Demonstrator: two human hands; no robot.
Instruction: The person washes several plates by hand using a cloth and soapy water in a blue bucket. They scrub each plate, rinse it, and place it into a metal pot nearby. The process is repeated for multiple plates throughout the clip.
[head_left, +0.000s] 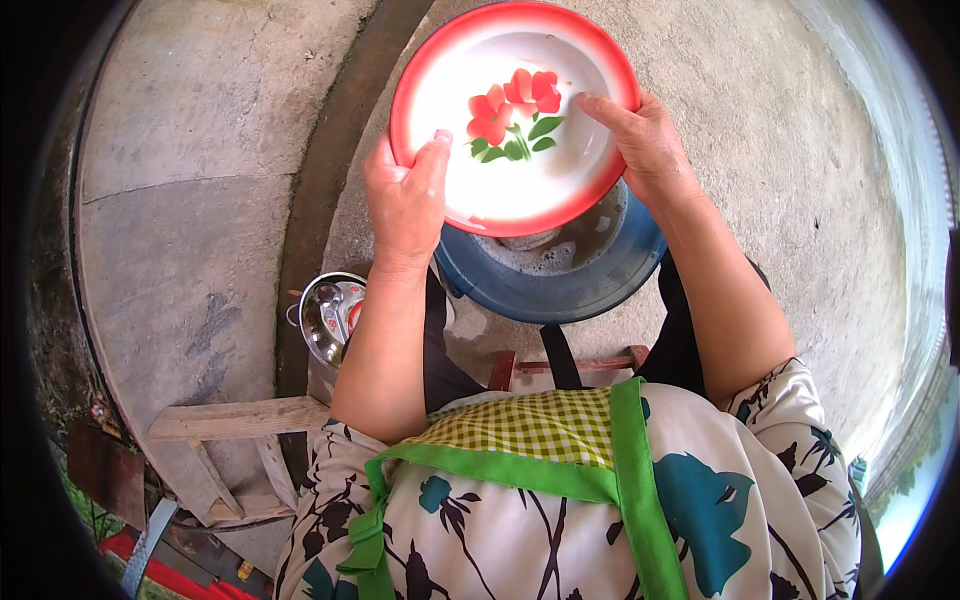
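Both hands hold a white enamel plate (499, 191) with a red rim, its inner face with painted red flowers and green leaves turned up to me. My left hand (409, 191) grips the left rim, thumb on the inside. On the right rim my right hand (649, 146) does the same, its fingers hidden behind the plate. Small specks dot the plate's upper right part. Below and partly behind it stands a blue plastic basin (555, 296) of cloudy, foamy water (581, 251). A pale lump lies in that water, too covered to name.
Left of my left forearm, a round metal pot (311, 337) with a side handle holds a spoon and flower-patterned ware. A wooden stool (240, 420) lies at lower left. A drainage channel (319, 180) runs along the concrete ground (780, 187). A reddish low wooden frame (502, 371) shows between my legs.
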